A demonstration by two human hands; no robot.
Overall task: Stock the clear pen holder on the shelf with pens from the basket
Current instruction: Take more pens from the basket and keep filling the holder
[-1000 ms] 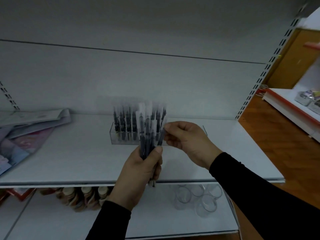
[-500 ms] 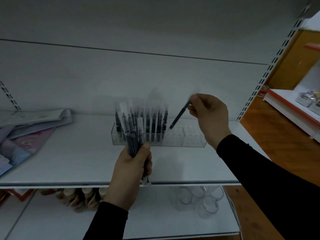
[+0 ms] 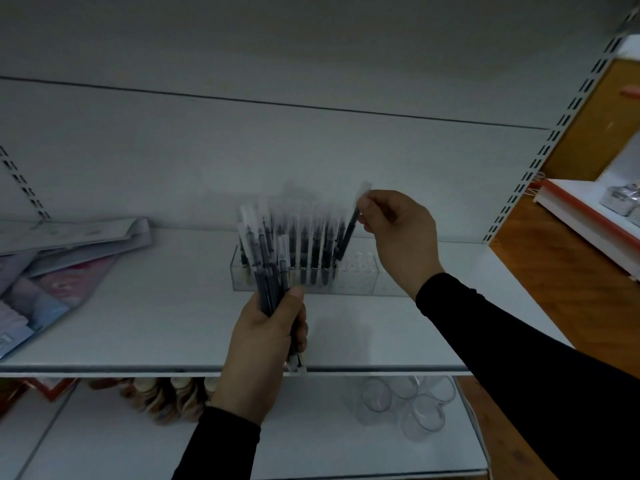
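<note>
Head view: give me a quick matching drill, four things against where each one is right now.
Things:
1. single pen
2. pen bundle
3. clear cups
4. magazines

Places:
A. lower shelf, right side
B. held in the left hand
C. top shelf, far left
D. pinched by the right hand, tip at the holder

Pairs: 1-D, 2-B, 3-A, 4-C

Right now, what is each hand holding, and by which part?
The left hand grips a bundle of pens around their lower ends. The right hand pinches a single pen near its capped top.
</note>
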